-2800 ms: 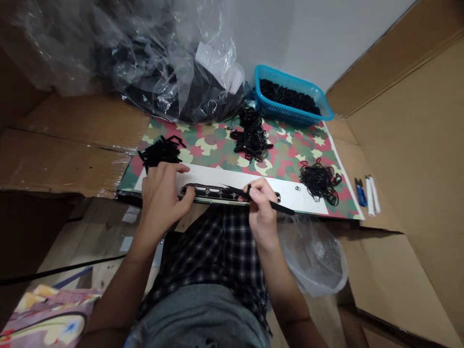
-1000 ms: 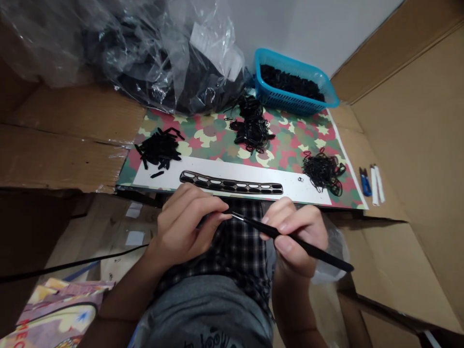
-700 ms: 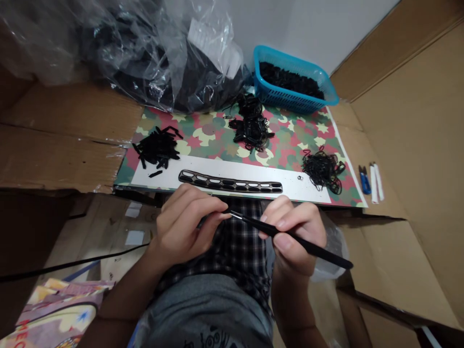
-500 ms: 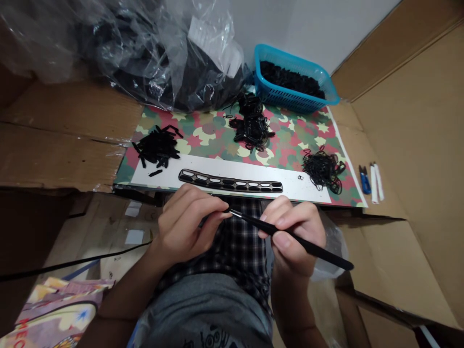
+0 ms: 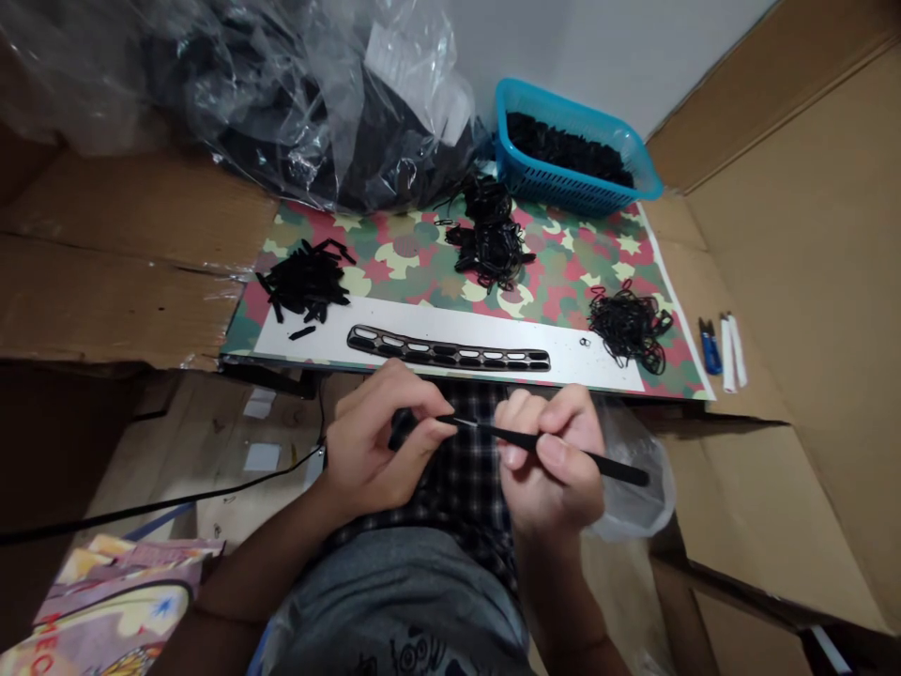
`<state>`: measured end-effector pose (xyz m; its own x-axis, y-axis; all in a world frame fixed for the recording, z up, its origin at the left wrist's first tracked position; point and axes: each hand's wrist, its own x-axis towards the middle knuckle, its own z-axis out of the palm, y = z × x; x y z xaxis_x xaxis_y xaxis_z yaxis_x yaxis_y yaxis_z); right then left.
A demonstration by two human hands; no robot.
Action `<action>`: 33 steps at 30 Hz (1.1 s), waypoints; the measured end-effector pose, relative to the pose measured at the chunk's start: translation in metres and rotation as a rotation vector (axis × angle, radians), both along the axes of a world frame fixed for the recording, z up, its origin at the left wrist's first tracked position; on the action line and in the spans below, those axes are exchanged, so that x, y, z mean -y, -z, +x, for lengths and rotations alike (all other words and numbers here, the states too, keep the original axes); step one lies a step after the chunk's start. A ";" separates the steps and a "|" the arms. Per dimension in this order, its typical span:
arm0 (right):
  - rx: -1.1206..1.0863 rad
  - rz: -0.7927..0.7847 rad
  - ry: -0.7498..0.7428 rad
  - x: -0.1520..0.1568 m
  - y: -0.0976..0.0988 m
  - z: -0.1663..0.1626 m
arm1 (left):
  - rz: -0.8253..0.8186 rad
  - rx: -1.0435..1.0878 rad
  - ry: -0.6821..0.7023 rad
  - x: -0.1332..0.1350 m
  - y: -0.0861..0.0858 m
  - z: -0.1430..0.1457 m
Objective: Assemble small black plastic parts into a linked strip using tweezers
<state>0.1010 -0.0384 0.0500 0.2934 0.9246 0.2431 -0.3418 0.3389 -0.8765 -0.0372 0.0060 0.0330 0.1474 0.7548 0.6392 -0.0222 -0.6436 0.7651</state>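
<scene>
My left hand [image 5: 384, 441] pinches a small black piece [image 5: 445, 419] between thumb and fingertips, mostly hidden by them. My right hand [image 5: 553, 455] is closed around a slim black tool with a silver tip [image 5: 619, 468]. This tip points left and meets the black piece, or lies right against it; exactly how is too small to tell. Both hands are above my lap, just in front of the table edge. Beyond them, on a white strip, lies a long curved black frame [image 5: 450, 354] with two rows of slots, some filled black and some showing white.
Black strips [image 5: 306, 284] are heaped at left, thin black loops [image 5: 629, 326] at right, more black bits [image 5: 489, 249] in the middle. Behind stand a blue basket [image 5: 577, 192] and a big plastic bag [image 5: 302, 113]. Blue cutters [image 5: 710, 347] and white sticks [image 5: 733, 352] lie far right.
My right hand has shifted left and turned, bringing the tool closer to level. My left hand has moved slightly right, still pinching the piece.
</scene>
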 end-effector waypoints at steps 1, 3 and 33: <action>-0.067 0.001 -0.032 -0.002 0.001 -0.002 | -0.038 0.030 0.044 0.002 0.001 0.002; -0.185 -0.032 -0.103 -0.007 0.002 -0.003 | -0.084 0.062 0.105 0.003 0.002 0.007; 0.846 -0.055 0.586 0.028 0.038 0.112 | -0.009 -0.030 0.029 -0.005 0.029 0.017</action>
<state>0.2126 -0.0662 0.0123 0.4538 0.7077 0.5414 0.6005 0.2060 -0.7726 -0.0197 0.0114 0.0041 0.1882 0.7557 0.6274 -0.0182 -0.6360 0.7715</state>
